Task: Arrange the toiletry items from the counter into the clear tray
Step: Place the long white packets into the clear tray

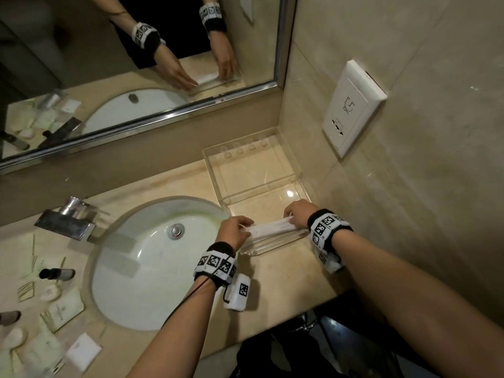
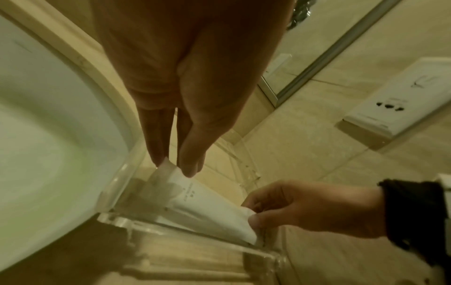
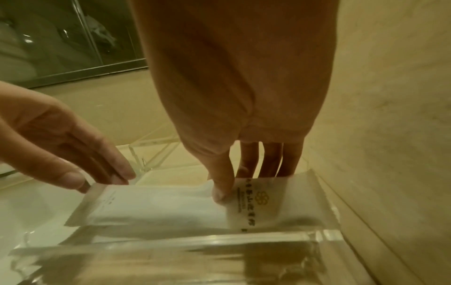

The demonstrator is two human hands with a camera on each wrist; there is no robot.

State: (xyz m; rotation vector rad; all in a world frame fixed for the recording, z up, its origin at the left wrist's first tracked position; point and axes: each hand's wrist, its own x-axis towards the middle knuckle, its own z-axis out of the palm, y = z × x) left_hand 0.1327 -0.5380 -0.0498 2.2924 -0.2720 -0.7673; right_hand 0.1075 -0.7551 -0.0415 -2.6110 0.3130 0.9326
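Note:
A long white sealed packet (image 1: 270,230) (image 2: 195,198) (image 3: 158,208) lies flat just above the front compartment of the clear acrylic tray (image 1: 272,249) (image 2: 171,227) (image 3: 195,250), right of the sink. My left hand (image 1: 246,227) (image 2: 175,167) (image 3: 102,179) pinches the packet's left end between thumb and fingertips. My right hand (image 1: 290,218) (image 2: 253,214) (image 3: 227,185) pinches the right end, thumb on top and fingers behind. The tray's back compartment holds nothing.
The white sink (image 1: 152,263) and chrome faucet (image 1: 68,219) lie to the left. Beyond them the counter carries several toiletries: a dark-capped bottle (image 1: 57,274), pale packets (image 1: 62,309), a white sachet (image 1: 83,350). The wall with its socket plate (image 1: 351,107) stands close on the right, with the mirror (image 1: 136,64) behind.

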